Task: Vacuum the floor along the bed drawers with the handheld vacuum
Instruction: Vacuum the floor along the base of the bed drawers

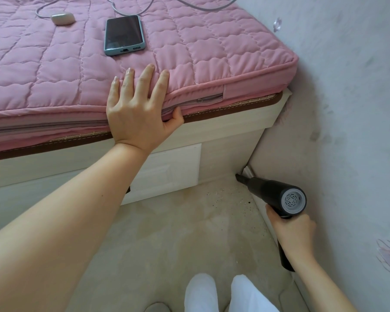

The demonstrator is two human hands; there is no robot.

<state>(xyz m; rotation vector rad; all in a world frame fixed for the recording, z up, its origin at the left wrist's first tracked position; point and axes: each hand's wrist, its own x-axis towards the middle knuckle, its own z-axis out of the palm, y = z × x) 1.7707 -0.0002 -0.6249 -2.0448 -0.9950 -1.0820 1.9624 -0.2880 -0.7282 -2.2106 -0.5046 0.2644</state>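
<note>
She leans on the pink mattress with her left hand, fingers flat and thumb tucked under the edge, likely to stay steady. Her right hand is wrapped tight around the vacuum handle. The nozzle pokes out ahead of that hand, into the floor corner beside the drawer, near crumbs.

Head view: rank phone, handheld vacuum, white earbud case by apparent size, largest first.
1. handheld vacuum, though it is nearer the camera than the others
2. phone
3. white earbud case, clearly smallest
</note>
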